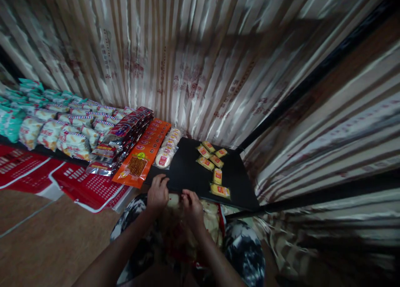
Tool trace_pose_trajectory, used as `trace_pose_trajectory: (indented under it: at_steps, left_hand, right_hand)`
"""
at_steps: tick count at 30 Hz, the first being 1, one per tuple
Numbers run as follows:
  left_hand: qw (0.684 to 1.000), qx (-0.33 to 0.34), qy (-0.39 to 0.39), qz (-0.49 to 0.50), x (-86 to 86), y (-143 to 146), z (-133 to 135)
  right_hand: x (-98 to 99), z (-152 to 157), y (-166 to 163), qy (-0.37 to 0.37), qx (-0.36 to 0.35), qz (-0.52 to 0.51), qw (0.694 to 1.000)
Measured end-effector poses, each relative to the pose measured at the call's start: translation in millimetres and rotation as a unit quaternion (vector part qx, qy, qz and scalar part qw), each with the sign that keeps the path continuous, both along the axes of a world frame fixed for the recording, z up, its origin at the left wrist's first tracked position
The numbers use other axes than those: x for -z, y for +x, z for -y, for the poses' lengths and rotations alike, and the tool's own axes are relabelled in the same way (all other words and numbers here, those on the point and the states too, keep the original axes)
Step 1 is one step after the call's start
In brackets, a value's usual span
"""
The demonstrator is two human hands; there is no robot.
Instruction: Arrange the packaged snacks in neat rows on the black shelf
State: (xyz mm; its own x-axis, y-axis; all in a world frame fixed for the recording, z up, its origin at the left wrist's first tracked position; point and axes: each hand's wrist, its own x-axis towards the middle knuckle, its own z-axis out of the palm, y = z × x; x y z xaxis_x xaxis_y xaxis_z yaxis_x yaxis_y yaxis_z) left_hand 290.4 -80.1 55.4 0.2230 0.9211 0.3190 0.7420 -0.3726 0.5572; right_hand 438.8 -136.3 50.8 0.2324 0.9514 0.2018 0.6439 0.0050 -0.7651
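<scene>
A large see-through plastic bag [212,218] with red edges and pale packets inside rests between the knees. At the left of its upper edge, my left hand [158,192] has its fingers bent and pressed together on the bag. My right hand [193,207] is at the upper edge too, fingers curled in a pinch on the plastic. Just beyond the hands is a black tabletop [187,170]. Several small yellow wrapped snacks [206,163] lie scattered on its right part. A row of white round packets [164,158] lies left of them.
Left of the white packets lie an orange snack bag [137,164] and a stack of dark shiny packets [125,130]. Several white-and-teal snack bags [73,143] fill the far left. Red printed sacks [84,180] hang below. Striped curtain [193,70] and black metal bars [281,112] stand behind.
</scene>
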Motion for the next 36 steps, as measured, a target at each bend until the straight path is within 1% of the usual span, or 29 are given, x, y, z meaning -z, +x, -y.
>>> trace_pose_trajectory:
  at_steps: [1, 2, 3, 4, 5, 7, 9, 11, 14, 16, 17, 19, 22, 27, 30, 32, 34, 36]
  left_hand:
    - [0.999, 0.036, -0.020, 0.007, 0.4, 3.9, 13.8]
    - [0.994, 0.094, -0.049, 0.010, 1.7, 8.6, 27.9]
    - [0.986, 0.141, -0.087, 0.013, 3.9, 13.8, 41.8]
    - [0.976, 0.170, -0.134, 0.010, 6.9, 19.5, 54.9]
    - [0.968, 0.165, -0.187, 0.000, 10.6, 25.3, 66.7]
    - [0.954, 0.121, -0.273, -0.029, 19.4, 36.4, 85.4]
    - [0.940, 0.085, -0.328, -0.035, 29.1, 45.6, 96.9]
    - [0.930, 0.072, -0.359, -0.018, 38.1, 52.3, 102.3]
    - [0.925, 0.046, -0.376, 0.012, 46.6, 58.4, 103.1]
    - [0.927, 0.036, -0.372, 0.021, 47.1, 61.0, 101.5]
    - [0.927, 0.028, -0.373, 0.043, 45.7, 62.0, 100.5]
    - [0.915, 0.009, -0.387, 0.118, 40.8, 63.2, 98.0]
    - [0.880, -0.013, -0.418, 0.224, 30.8, 62.2, 91.9]
    - [0.854, -0.038, -0.430, 0.290, 16.0, 55.3, 77.7]
    - [0.828, -0.054, -0.448, 0.332, 8.5, 52.3, 69.6]
    - [0.811, -0.057, -0.462, 0.356, 3.7, 50.1, 64.1]
    - [0.799, -0.054, -0.467, 0.375, -0.5, 46.1, 57.8]
    - [0.797, -0.054, -0.457, 0.390, -3.6, 39.9, 51.0]
  right_hand:
    - [2.7, 15.0, 6.5, -0.010, 0.002, 0.021, 1.000]
    - [5.3, 29.2, 13.0, -0.021, -0.004, 0.041, 0.999]
    - [7.9, 42.3, 19.4, -0.034, -0.002, 0.061, 0.998]
    - [10.6, 54.5, 25.4, -0.050, 0.004, 0.084, 0.995]
    - [13.4, 65.4, 31.0, -0.067, 0.012, 0.110, 0.992]
    - [19.6, 83.3, 39.7, -0.104, 0.030, 0.161, 0.981]
    - [25.2, 95.2, 44.1, -0.132, 0.033, 0.195, 0.971]
    - [29.2, 101.1, 44.2, -0.150, 0.028, 0.209, 0.966]
    - [30.8, 101.2, 40.3, -0.163, 0.025, 0.215, 0.962]
    - [30.0, 98.6, 38.9, -0.165, 0.023, 0.214, 0.963]
    - [29.2, 97.3, 39.0, -0.163, 0.022, 0.211, 0.963]
    - [27.2, 95.7, 40.9, -0.158, 0.019, 0.202, 0.966]
    - [23.4, 96.2, 44.5, -0.133, 0.010, 0.180, 0.975]
    - [20.0, 99.1, 42.2, -0.082, -0.078, 0.150, 0.982]
    - [18.5, 98.1, 36.3, -0.065, -0.119, 0.145, 0.980]
    - [14.1, 94.8, 31.9, -0.062, -0.137, 0.126, 0.980]
    - [6.4, 89.0, 27.6, -0.067, -0.133, 0.089, 0.985]
    - [-2.4, 80.6, 23.9, -0.075, -0.095, 0.038, 0.992]
